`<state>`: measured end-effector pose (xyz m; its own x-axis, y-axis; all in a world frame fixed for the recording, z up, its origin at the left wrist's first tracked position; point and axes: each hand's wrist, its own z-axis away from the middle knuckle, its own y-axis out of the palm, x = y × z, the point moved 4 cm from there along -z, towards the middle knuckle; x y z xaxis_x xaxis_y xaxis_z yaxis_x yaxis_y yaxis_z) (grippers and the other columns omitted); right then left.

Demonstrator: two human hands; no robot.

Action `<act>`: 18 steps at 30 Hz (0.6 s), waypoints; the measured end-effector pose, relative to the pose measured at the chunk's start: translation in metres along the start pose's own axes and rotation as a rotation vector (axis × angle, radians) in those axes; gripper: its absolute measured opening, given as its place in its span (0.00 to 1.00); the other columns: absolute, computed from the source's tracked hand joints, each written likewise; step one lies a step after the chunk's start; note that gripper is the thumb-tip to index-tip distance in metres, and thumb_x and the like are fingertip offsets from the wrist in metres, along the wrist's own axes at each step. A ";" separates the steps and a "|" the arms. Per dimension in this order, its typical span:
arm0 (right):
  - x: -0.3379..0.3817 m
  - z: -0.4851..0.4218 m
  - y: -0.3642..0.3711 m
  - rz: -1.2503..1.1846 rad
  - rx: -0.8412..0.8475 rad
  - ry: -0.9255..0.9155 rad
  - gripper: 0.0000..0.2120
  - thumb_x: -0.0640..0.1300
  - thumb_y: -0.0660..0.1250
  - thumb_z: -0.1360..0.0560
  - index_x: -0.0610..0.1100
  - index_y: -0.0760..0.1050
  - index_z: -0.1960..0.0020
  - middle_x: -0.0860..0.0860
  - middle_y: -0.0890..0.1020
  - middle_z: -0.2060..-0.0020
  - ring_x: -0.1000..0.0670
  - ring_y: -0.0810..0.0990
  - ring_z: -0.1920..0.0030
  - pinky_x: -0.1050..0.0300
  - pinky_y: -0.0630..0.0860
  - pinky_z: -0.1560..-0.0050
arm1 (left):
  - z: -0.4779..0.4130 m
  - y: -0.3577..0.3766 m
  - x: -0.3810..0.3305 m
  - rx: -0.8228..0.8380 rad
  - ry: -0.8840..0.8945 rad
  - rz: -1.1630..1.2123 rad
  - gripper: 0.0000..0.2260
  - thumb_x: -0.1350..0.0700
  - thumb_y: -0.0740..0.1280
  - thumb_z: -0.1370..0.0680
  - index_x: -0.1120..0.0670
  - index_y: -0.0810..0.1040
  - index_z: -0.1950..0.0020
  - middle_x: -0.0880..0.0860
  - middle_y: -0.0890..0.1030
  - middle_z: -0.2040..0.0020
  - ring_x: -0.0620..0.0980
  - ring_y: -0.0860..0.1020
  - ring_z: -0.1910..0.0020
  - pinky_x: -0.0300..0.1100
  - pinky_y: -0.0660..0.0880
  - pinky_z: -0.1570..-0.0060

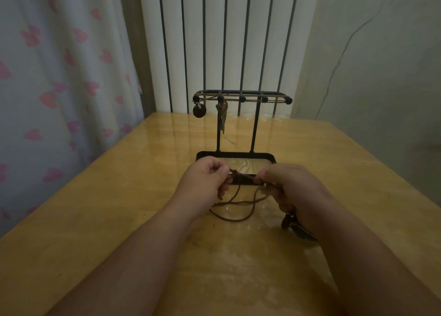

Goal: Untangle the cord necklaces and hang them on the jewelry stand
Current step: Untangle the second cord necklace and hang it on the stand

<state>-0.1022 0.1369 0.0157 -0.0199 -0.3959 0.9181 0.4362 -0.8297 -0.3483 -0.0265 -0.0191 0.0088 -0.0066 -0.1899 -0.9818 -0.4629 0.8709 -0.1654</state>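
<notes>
Both my left hand [205, 179] and right hand [286, 187] pinch the cord [243, 176], stretched between them over the stand's [236, 153] front rim, midway between the table's [119, 196] side edges. It's limp and light; I'd grip beside the knot.

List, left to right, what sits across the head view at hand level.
Heart-print curtain → left hand → brown cord, pinched by both hands → right hand.
</notes>
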 end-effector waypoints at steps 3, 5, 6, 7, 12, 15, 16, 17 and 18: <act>0.002 0.008 -0.001 0.060 0.026 -0.136 0.07 0.50 0.72 0.27 0.46 0.84 0.58 0.50 0.74 0.71 0.51 0.67 0.71 0.56 0.63 0.70 | -0.001 -0.001 0.003 0.020 -0.008 0.046 0.07 0.60 0.64 0.19 0.51 0.81 0.51 0.51 0.81 0.60 0.48 0.79 0.61 0.43 0.77 0.58; 0.004 0.012 -0.001 0.063 0.032 -0.172 0.06 0.48 0.72 0.27 0.46 0.83 0.59 0.49 0.74 0.70 0.51 0.67 0.70 0.56 0.64 0.69 | -0.001 -0.001 0.004 0.055 0.005 0.011 0.09 0.61 0.65 0.20 0.50 0.82 0.50 0.51 0.81 0.59 0.48 0.79 0.60 0.43 0.78 0.56; 0.004 0.012 -0.001 0.056 0.044 -0.177 0.06 0.46 0.71 0.26 0.45 0.83 0.58 0.48 0.74 0.69 0.50 0.68 0.71 0.55 0.64 0.69 | -0.001 -0.001 0.005 0.074 0.002 0.007 0.10 0.62 0.65 0.20 0.50 0.83 0.50 0.52 0.82 0.58 0.49 0.79 0.59 0.44 0.79 0.55; 0.006 0.012 0.000 0.051 0.056 -0.173 0.07 0.45 0.69 0.24 0.44 0.82 0.57 0.47 0.75 0.69 0.50 0.68 0.71 0.55 0.65 0.69 | -0.001 -0.001 0.005 0.085 -0.005 0.010 0.11 0.64 0.66 0.21 0.49 0.83 0.50 0.52 0.82 0.57 0.50 0.80 0.59 0.44 0.80 0.54; 0.003 0.014 0.004 0.177 0.113 -0.041 0.13 0.45 0.61 0.21 0.39 0.81 0.55 0.45 0.85 0.62 0.48 0.81 0.65 0.56 0.74 0.66 | -0.002 0.001 0.007 0.084 0.034 0.017 0.10 0.65 0.68 0.22 0.50 0.81 0.51 0.49 0.84 0.60 0.48 0.83 0.59 0.44 0.80 0.55; 0.002 0.013 0.004 0.221 0.120 -0.050 0.10 0.47 0.62 0.21 0.45 0.79 0.49 0.47 0.83 0.53 0.47 0.84 0.58 0.57 0.76 0.67 | -0.002 0.001 0.008 0.083 0.061 0.003 0.08 0.63 0.69 0.23 0.50 0.81 0.52 0.48 0.84 0.63 0.47 0.83 0.61 0.45 0.81 0.56; 0.003 0.013 0.005 0.248 0.113 -0.085 0.08 0.47 0.63 0.22 0.48 0.78 0.47 0.48 0.82 0.52 0.48 0.84 0.57 0.57 0.77 0.66 | -0.002 0.001 0.008 0.088 0.064 0.004 0.08 0.63 0.69 0.23 0.50 0.81 0.52 0.48 0.83 0.63 0.47 0.82 0.62 0.45 0.81 0.57; 0.004 0.013 0.007 0.281 0.104 -0.132 0.07 0.47 0.65 0.23 0.50 0.77 0.45 0.50 0.81 0.51 0.50 0.84 0.57 0.58 0.77 0.65 | -0.002 0.002 0.007 0.093 0.064 0.009 0.07 0.63 0.69 0.22 0.50 0.82 0.52 0.49 0.84 0.63 0.47 0.82 0.63 0.44 0.80 0.58; 0.004 0.013 0.009 0.311 0.094 -0.187 0.09 0.47 0.68 0.24 0.52 0.76 0.45 0.51 0.81 0.51 0.52 0.84 0.58 0.58 0.78 0.64 | -0.001 0.002 0.006 0.099 0.063 0.016 0.07 0.62 0.69 0.22 0.51 0.82 0.52 0.49 0.83 0.63 0.47 0.82 0.63 0.43 0.80 0.59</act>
<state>-0.0865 0.1326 0.0184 0.2873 -0.5369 0.7932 0.4768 -0.6380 -0.6046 -0.0287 -0.0188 0.0023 -0.0705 -0.2015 -0.9769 -0.3729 0.9137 -0.1616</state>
